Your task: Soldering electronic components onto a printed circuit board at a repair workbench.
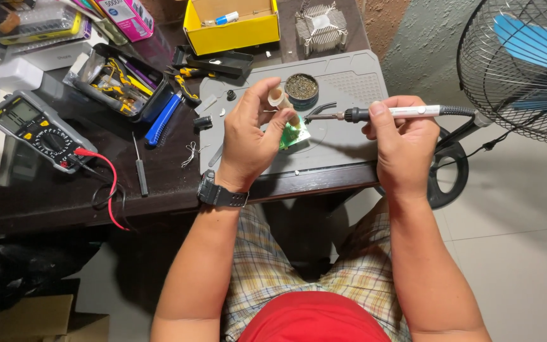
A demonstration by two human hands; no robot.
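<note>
Dark wood desk (64, 196) w/ grey work mat (349, 149), multimeter (33, 126), screwdriver (139, 166), yellow box (232, 28).

The mat (349, 142) looked like matt grey rubber, laid on a dark wooden desk (64, 193) with a dull sheen. The iron (387, 113) had a smooth white plastic barrel, a black grip and a metal tip, and the board (294, 134) showed glossy green. The heatsink (321, 25) was bare finned metal, the box (232, 28) matt yellow card, and the fan (520, 63) black wire over blue plastic blades.
</note>
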